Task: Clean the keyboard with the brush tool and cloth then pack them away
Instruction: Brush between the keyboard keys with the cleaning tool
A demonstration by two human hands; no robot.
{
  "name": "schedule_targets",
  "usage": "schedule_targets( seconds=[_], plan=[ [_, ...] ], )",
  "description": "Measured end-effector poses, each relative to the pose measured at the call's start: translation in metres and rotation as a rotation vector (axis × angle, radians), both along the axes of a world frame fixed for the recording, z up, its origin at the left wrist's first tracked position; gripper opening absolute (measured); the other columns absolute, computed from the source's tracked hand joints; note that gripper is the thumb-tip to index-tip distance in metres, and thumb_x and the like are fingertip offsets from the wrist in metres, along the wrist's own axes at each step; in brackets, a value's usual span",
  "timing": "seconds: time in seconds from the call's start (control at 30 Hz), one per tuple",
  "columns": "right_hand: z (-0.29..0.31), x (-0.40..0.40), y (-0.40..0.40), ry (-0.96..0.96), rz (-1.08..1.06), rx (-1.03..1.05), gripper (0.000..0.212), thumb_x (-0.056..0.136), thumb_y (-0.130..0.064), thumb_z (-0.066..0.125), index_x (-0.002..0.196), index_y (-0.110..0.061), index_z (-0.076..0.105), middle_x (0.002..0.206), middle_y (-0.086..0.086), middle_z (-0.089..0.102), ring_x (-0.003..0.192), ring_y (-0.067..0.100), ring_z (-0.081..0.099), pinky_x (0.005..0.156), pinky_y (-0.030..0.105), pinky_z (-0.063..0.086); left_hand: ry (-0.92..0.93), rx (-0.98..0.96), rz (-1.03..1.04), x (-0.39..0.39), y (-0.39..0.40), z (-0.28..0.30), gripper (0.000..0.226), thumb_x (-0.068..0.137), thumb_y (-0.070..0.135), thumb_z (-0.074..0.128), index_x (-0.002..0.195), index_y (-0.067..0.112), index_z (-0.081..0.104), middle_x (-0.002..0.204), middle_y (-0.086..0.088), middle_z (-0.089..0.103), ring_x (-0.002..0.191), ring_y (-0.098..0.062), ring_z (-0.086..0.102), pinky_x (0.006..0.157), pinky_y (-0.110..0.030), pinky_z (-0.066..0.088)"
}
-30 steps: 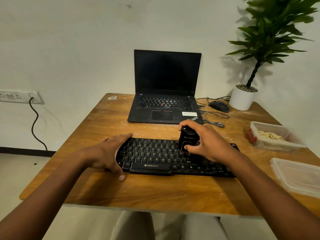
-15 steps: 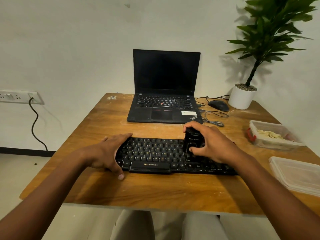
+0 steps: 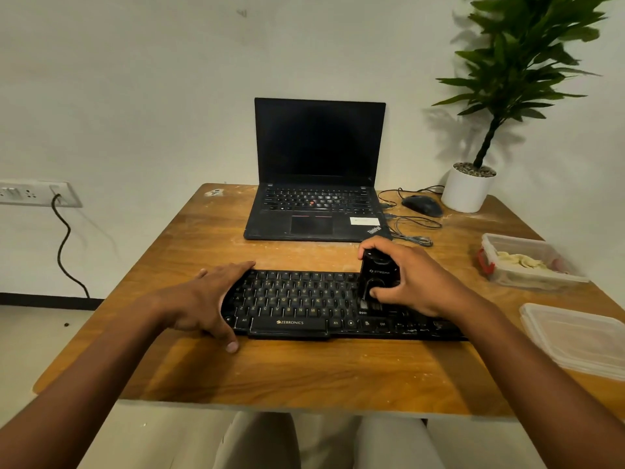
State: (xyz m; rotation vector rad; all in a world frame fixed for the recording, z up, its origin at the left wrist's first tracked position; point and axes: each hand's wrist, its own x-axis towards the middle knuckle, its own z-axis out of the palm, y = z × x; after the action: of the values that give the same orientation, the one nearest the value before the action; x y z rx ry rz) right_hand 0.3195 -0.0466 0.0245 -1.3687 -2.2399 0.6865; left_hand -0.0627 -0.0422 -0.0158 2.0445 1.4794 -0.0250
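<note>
place: home office (likely) | laptop (image 3: 318, 170) | potted plant (image 3: 473, 184) | wooden table (image 3: 304, 367)

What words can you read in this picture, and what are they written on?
"ZEBRONICS": space bar of the keyboard.
"ThinkPad": front right corner of the laptop.
"Alt", "Ctrl" and single letters: keyboard keys.
Brand on the brush tool in the right hand: too blurred to read.
White sticker on the laptop: too small to read.

Table (image 3: 304, 370) bears keyboard (image 3: 304, 306), laptop (image 3: 314, 211).

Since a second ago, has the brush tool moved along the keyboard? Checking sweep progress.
Yes. The brush tool went right along the keyboard, away from the Zebronics spacebar.
</note>
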Motion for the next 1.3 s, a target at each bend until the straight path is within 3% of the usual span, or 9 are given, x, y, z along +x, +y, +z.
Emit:
schedule_targets(
  seconds=[0.13,0.23,0.33,0.43,0.6,0.8,0.97,1.1,1.3],
  plan=[
    [-0.003,-0.004,0.008,-0.009,-0.021,0.051,0.064,0.084,-0.012,0.084,0.119,-0.053,0.050,0.110,-0.009,0.066,0.095,0.011,0.067,0.071,0.038,0.065,0.008,0.003,0.006,0.001,-0.001,0.001,0.168,0.027,0.080,0.082,0.162,0.043,-0.009,0.171,0.005,0.010,0.155,-0.019,0.009,0.129,-0.050,0.004],
    [0.003,0.003,0.006,0.035,-0.011,0.027,0.062,0.083,-0.011,0.085,0.121,-0.048,0.053,0.111,-0.010,0.065,0.098,0.012,0.068,0.073,0.039,0.064,0.011,0.008,0.011,0.004,-0.003,0.001,0.164,0.032,0.073,0.085,0.162,0.042,-0.010,0.171,0.005,0.010,0.155,-0.019,0.009,0.129,-0.049,0.004],
    [0.013,0.007,0.003,-0.017,0.063,-0.091,0.062,0.080,-0.010,0.086,0.121,-0.044,0.055,0.111,-0.010,0.064,0.098,0.014,0.067,0.073,0.035,0.064,0.023,0.026,0.014,0.005,-0.003,0.001,0.162,0.041,0.063,0.095,0.163,0.041,-0.010,0.171,0.007,0.007,0.155,-0.017,0.008,0.129,-0.048,0.003],
    [0.010,0.002,0.009,-0.076,0.069,-0.126,0.059,0.080,-0.011,0.086,0.119,-0.043,0.055,0.110,-0.012,0.062,0.097,0.011,0.064,0.069,0.025,0.058,0.019,0.014,0.010,0.004,-0.002,0.002,0.167,0.030,0.076,0.087,0.162,0.042,-0.010,0.171,0.006,0.009,0.154,-0.016,0.008,0.129,-0.049,0.003],
    [0.001,-0.009,0.025,-0.002,-0.023,-0.013,0.061,0.082,-0.009,0.084,0.120,-0.046,0.053,0.109,-0.011,0.063,0.096,0.011,0.065,0.064,0.023,0.059,0.026,0.052,0.015,0.007,-0.005,0.004,0.157,0.049,0.052,0.099,0.163,0.040,-0.009,0.171,0.006,0.010,0.154,-0.015,0.010,0.129,-0.049,0.004],
    [0.001,-0.018,0.022,0.044,-0.018,0.088,0.061,0.084,-0.011,0.085,0.121,-0.047,0.052,0.108,-0.011,0.066,0.096,0.011,0.067,0.071,0.030,0.062,0.025,0.047,0.030,0.010,-0.007,0.008,0.154,0.055,0.046,0.099,0.163,0.039,-0.010,0.171,0.004,0.008,0.155,-0.018,0.008,0.129,-0.049,0.003],
    [0.007,-0.025,0.013,-0.016,0.126,-0.068,0.058,0.082,-0.011,0.084,0.117,-0.047,0.054,0.111,-0.011,0.063,0.094,0.014,0.066,0.070,0.032,0.063,0.025,0.041,0.029,0.008,-0.005,0.007,0.157,0.049,0.051,0.100,0.163,0.040,-0.009,0.171,0.005,0.007,0.156,-0.018,0.006,0.129,-0.050,0.003],
    [0.001,-0.035,0.022,-0.014,0.079,-0.031,0.059,0.084,-0.010,0.083,0.120,-0.046,0.052,0.107,-0.009,0.063,0.090,0.014,0.067,0.062,0.025,0.059,0.022,0.040,0.026,0.009,-0.007,0.007,0.160,0.044,0.056,0.097,0.162,0.042,-0.010,0.172,0.006,0.006,0.156,-0.018,0.005,0.129,-0.048,0.001],
    [-0.004,-0.044,0.035,0.030,0.008,0.074,0.061,0.085,-0.009,0.082,0.120,-0.048,0.050,0.106,-0.008,0.065,0.089,0.014,0.067,0.064,0.029,0.061,0.030,0.026,0.029,0.013,-0.009,0.012,0.161,0.042,0.061,0.094,0.163,0.039,-0.010,0.171,0.004,0.009,0.155,-0.018,0.008,0.129,-0.049,0.002]
  ],
)
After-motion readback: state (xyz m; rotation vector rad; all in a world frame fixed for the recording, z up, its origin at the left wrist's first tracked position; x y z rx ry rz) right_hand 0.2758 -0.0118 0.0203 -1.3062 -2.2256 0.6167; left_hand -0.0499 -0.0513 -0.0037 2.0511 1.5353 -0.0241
